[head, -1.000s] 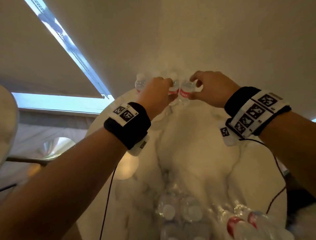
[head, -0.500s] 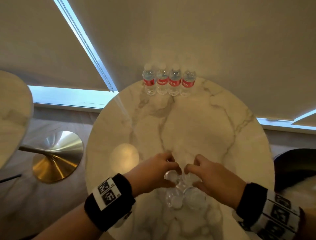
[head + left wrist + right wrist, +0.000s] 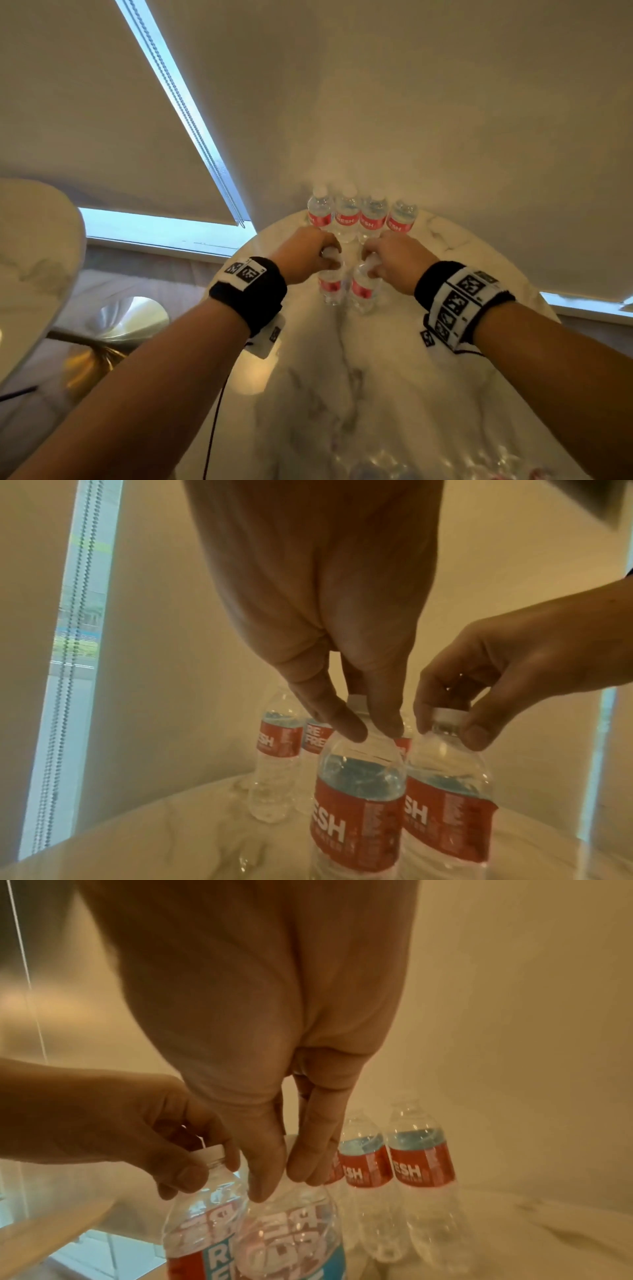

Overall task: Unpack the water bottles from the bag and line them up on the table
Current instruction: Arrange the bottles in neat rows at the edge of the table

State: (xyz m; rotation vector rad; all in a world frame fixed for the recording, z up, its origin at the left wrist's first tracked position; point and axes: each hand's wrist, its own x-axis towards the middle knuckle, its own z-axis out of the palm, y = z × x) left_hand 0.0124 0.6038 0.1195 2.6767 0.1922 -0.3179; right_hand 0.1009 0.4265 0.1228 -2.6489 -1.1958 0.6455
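Left hand (image 3: 310,257): fingertips pinch the cap and neck of the left held bottle (image 3: 331,284); the fingers point down over the cap.
Right hand (image 3: 397,260): fingertips pinch the cap and neck of the right held bottle (image 3: 363,289).
Hand spacing: the two hands sit side by side, close together, not touching.
Held bottles: both upright, side by side and touching or nearly so, directly below the fingertips; red labels face the near side. Whether their bases rest on the desk (image 3: 394,359) cannot be told.
Row of four bottles (image 3: 361,217): upright at the far edge of the desk, shoulder to shoulder, each with a red label. The row stands just beyond the two held bottles, on the far side of both hands.
Desk: round, pale marble top with grey veining.
Near edge of desk: clear plastic and more bottles (image 3: 428,466), blurred; details cannot be made out.
Wristbands: a black band with printed markers (image 3: 248,287) on the left wrist, a matching one (image 3: 462,306) on the right.
Background: pale roller blinds (image 3: 102,120) with a bead chain; a second desk with a gold base (image 3: 113,329) at far left.
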